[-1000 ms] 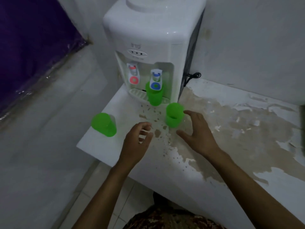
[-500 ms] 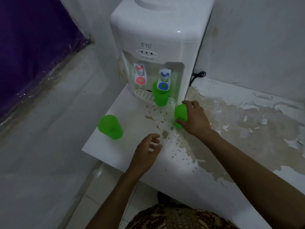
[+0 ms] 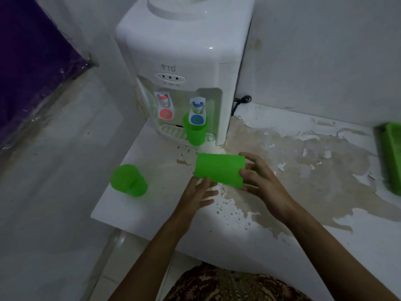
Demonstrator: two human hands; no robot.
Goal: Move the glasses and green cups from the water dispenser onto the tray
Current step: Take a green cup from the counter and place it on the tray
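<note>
Gripping a sideways cup point(image 3: 219, 170), the right hand point(image 3: 263, 183) meets the left hand's point(image 3: 196, 195) open fingers under its near edge

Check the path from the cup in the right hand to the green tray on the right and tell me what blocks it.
Nothing visible does. The right hand holds the green cup on its side above the counter; between it and the green tray at the right edge lies only bare, peeling surface.

We note a white counter point(image 3: 271, 224) with peeling, brown-stained paint. A black power cord point(image 3: 242, 102) loops against the white wall point(image 3: 325, 51) behind it. Dark purple sheeting point(image 3: 32, 51) fills the upper left; pale floor tiles point(image 3: 134, 257) lie below the counter edge.
</note>
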